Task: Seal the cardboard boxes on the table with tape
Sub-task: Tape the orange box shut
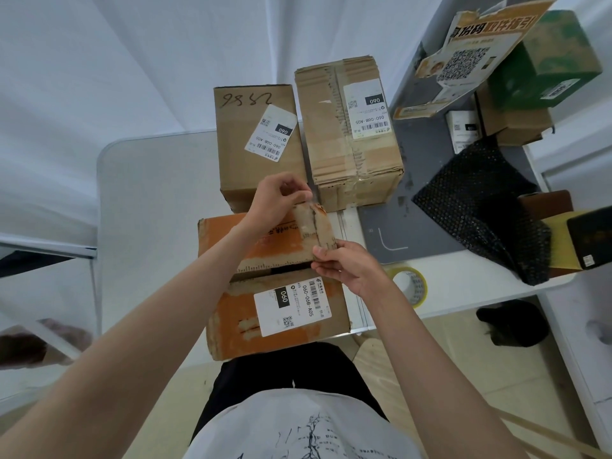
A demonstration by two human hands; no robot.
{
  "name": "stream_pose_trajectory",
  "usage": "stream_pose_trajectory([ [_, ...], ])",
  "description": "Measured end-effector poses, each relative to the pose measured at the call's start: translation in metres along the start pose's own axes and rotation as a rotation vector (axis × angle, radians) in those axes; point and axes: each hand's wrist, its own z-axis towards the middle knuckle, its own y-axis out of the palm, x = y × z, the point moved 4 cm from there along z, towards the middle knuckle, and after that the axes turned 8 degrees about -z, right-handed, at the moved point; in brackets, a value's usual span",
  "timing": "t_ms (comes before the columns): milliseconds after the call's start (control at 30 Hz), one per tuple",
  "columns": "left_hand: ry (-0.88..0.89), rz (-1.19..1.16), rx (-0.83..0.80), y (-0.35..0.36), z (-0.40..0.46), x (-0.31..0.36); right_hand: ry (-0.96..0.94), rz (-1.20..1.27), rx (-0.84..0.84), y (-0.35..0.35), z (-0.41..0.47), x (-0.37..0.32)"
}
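An orange cardboard box [275, 313] lies nearest me on the white table [149, 200], with a dark gap between its top flaps. A strip of clear tape [313, 226] is stretched above the box's right side. My left hand [278, 197] pinches the strip's far end. My right hand [344, 265] pinches its near end. Two brown boxes stand behind: one with handwriting [255, 140] and one wrapped in tape [351, 134]. A roll of tape [410, 286] lies on the table just right of my right hand.
A grey mat [410, 207] and a black bubble mailer [480, 207] lie to the right. Further right and back are a printed carton [470, 54], a green box [543, 61] and small packages. The table's front edge is at my waist.
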Motion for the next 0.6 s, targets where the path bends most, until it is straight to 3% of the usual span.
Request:
stream_pose_trajectory([
  [300, 0.063, -0.032, 0.035, 0.004, -0.002, 0.000, -0.001, -0.012, 0.004, -0.002, 0.004, 0.001],
  [600, 0.012, -0.017, 0.055, 0.006, -0.003, -0.010, -0.026, -0.043, 0.002, -0.002, 0.005, 0.000],
])
